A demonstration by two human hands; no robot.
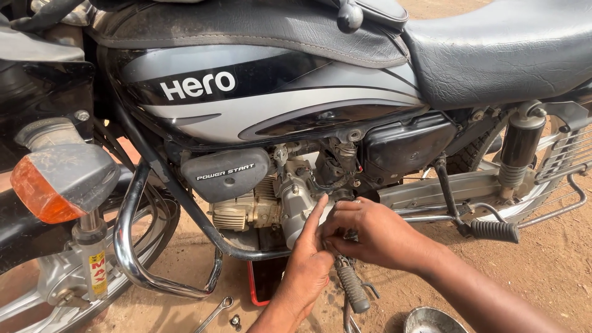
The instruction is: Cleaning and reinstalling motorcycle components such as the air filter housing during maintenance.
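Both hands at the engine (290, 200): right hand (370, 234) pinches a small part (hidden), left hand (308, 262) just below, fingers loose, empty.

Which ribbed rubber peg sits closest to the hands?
The lower peg, right under the hands; the other peg sticks out farther back, toward the rear wheel.

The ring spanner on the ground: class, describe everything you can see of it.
The ring spanner is a slim, bright metal tool, worn-looking, lying flat and slanted on the reddish dirt ground. Its ring end points up-right, below the chrome crash guard; its other end runs out of the picture. A small dark metal part lies just beside it. Neither hand touches it.
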